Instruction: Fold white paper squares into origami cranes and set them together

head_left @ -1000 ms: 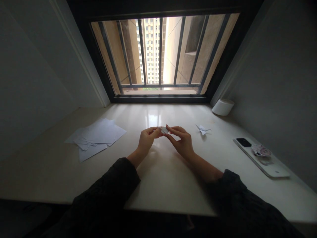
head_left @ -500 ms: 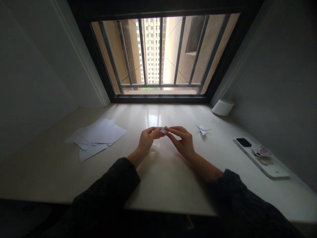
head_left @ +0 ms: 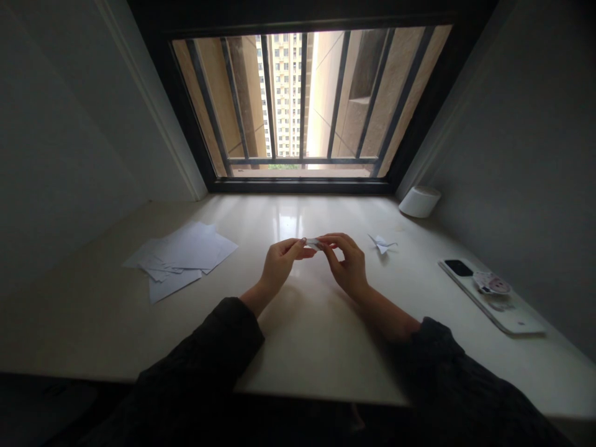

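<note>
A small piece of folded white paper [head_left: 312,244] is held up between my two hands, above the pale countertop [head_left: 307,347]. My left hand [head_left: 280,264] pinches its left end between thumb and fingers. At the right end, my right hand [head_left: 347,264] grips it with thumb and fingertips, the fingers curved. Fingers cover much of the paper, so the details of its folds are hidden. To the right of my right hand, a folded paper crane [head_left: 382,244] rests on the countertop.
Loose white paper sheets [head_left: 190,248] lie overlapping at the left. On the right are a phone [head_left: 503,310] with a round grip on its back and a white rounded device [head_left: 419,202] near the wall. A barred window [head_left: 302,185] stands behind.
My right fingers have shifted slightly to the right and changed their hold on the folded paper, which is now tilted differently. My left hand stays almost in place.
</note>
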A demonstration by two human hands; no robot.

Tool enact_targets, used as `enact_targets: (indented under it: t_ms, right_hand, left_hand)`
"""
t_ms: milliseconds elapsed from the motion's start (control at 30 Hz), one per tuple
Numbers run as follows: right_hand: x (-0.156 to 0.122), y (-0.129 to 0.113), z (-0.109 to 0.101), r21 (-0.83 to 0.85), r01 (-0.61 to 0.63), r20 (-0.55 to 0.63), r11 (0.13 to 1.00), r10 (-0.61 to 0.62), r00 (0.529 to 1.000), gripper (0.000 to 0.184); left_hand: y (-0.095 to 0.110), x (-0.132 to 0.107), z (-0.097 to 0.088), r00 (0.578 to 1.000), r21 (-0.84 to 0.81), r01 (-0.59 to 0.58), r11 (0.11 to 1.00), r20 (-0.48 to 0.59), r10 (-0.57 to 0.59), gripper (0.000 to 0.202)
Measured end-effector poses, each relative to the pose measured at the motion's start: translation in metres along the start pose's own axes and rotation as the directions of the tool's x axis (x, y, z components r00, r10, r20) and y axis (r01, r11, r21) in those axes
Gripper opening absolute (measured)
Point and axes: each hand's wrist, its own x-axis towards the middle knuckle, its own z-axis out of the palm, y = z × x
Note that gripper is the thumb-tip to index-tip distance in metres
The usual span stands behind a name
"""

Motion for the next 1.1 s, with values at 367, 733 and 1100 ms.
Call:
enact_targets:
  t_ms: [367, 733, 1100]
  right_hand:
    - [0.002, 0.005, -0.004, -0.059, 0.084, 0.088, 0.995, -0.079, 0.993, 0.010]
    - [0.002, 0.004, 0.009, 0.268, -0.279, 0.004, 0.922, 0.289, 0.957, 0.017]
    - [0.001, -0.003, 0.013, 0.592, -0.489, 0.343, 0.641, 0.349, 0.872, 0.032]
  left_hand:
    - [-0.003, 0.001, -0.004, 0.991, 0.156, -0.131, 0.979, 0.002, 0.132, 0.030]
    - [0.006, -0.012, 0.002, 0.937, 0.492, -0.296, 0.819, -0.015, 0.348, 0.050]
    - [0.004, -0.012, 0.001, 0.903, 0.517, -0.353, 0.780, -0.028, 0.428, 0.018]
